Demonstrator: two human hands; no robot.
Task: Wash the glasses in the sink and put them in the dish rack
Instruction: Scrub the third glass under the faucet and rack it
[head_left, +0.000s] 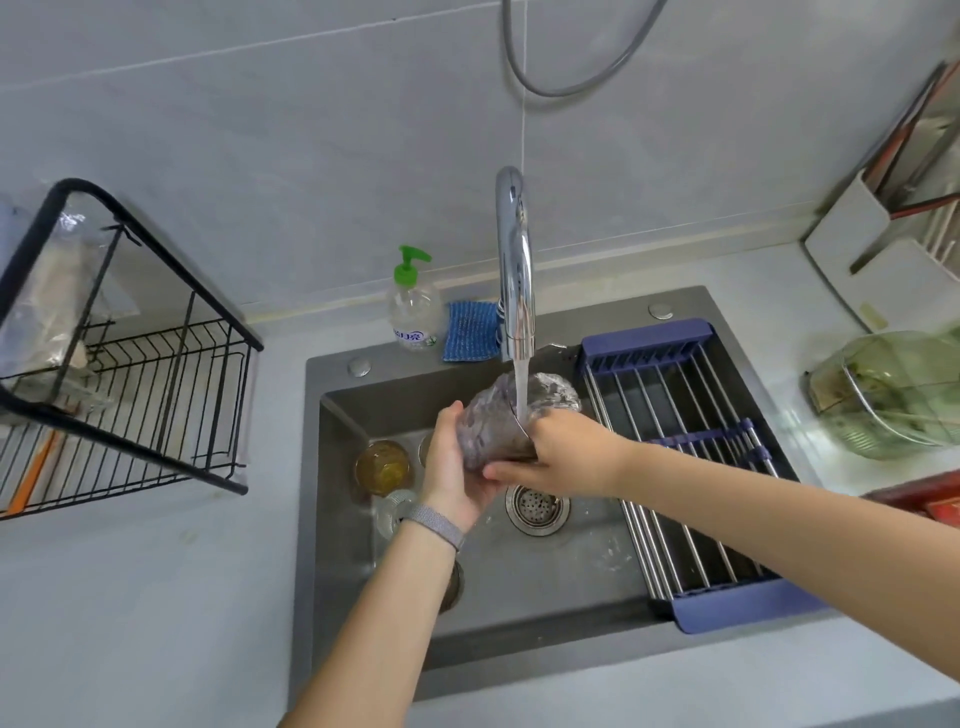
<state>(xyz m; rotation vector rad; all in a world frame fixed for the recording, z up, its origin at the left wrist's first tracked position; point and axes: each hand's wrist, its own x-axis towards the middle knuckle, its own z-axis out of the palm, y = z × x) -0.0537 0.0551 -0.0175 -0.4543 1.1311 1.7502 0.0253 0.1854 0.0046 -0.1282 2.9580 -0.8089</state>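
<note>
Rinsing a clear glass (511, 415) under the running tap (515, 270), a person holds it tilted over the middle of the dark sink (571, 587), the left hand (452, 467) cupping its lower side with fingers (449, 415) curled up around the wall, the right hand (563, 457) gripping the end nearer the drying rack, fingers wrapped round it. The stream strikes the glass between the two hands, so the washing step appears to be under way, with the racking not yet done. Just below and left of the left hand, an amber-tinted glass (383, 466) stands upright on the sink floor, apparently holding yellowish liquid; a second clear glass (395, 512) sits beside the left wrist, its contents too faint to tell, and another is partly hidden under the forearm. The drain strainer (536, 506) lies directly beneath the hands. To the right of the right hand, a blue-framed roll-up rack (691, 467) spans the sink and shows nothing on its bars; well to the left of the left hand, a black wire dish rack (130, 374) stands on the desk. The next move likely calls for tipping out the water and carrying the wet, slippery glass to a rack with a firm hold. A soap bottle (413, 306) and blue sponge (471, 331) wait beyond the hands.
</note>
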